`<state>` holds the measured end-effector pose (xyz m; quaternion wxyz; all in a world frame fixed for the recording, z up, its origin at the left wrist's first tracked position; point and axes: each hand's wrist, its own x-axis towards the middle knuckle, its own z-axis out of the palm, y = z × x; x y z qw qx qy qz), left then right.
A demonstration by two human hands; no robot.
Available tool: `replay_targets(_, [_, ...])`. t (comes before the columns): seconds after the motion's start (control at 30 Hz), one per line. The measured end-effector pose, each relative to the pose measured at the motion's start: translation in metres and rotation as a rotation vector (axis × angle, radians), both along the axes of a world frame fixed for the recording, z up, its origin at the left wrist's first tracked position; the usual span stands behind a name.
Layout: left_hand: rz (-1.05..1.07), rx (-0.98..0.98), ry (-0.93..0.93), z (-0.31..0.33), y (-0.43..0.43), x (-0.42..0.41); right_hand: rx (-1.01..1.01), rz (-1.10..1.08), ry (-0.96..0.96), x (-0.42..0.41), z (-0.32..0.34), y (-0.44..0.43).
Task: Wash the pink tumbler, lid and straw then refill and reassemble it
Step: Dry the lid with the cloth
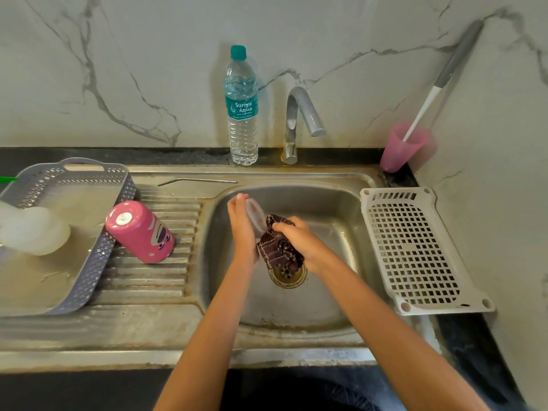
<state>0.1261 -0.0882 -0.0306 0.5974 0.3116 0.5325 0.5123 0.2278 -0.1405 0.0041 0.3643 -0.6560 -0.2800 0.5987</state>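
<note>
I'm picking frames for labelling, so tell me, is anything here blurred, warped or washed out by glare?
Head view: the wide lens skews the white rack at right; the lid in the left hand is blurred; the white object at far left is soft too; light is even, no harsh glare.

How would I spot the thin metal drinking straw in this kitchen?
Start at the stainless steel sink; left of its basin is a ribbed draining board. On the flat strip behind the ribs, beyond the pink tumbler, lies the thin silver metal straw. It is the only slim rod lying flat, bent at its left end.
</note>
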Motion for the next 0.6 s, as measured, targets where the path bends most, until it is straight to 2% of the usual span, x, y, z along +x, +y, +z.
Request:
replay_targets(0.33, [-0.119, 0.192, 0.394, -0.009, 0.015, -0.013, 0.100, -0.029, 0.048, -0.010, 0.002, 0.004])
replay_targets(0.47, [-0.206, 0.120, 0.383, -0.033, 0.004, -0.023, 0.161, -0.057, 0.021, -0.004, 0.009, 0.023])
replay_targets(0.6, [-0.137, 0.208, 0.652, -0.026, 0.017, -0.041, 0.149, -0.079, -0.053, 0.004, 0.007, 0.036])
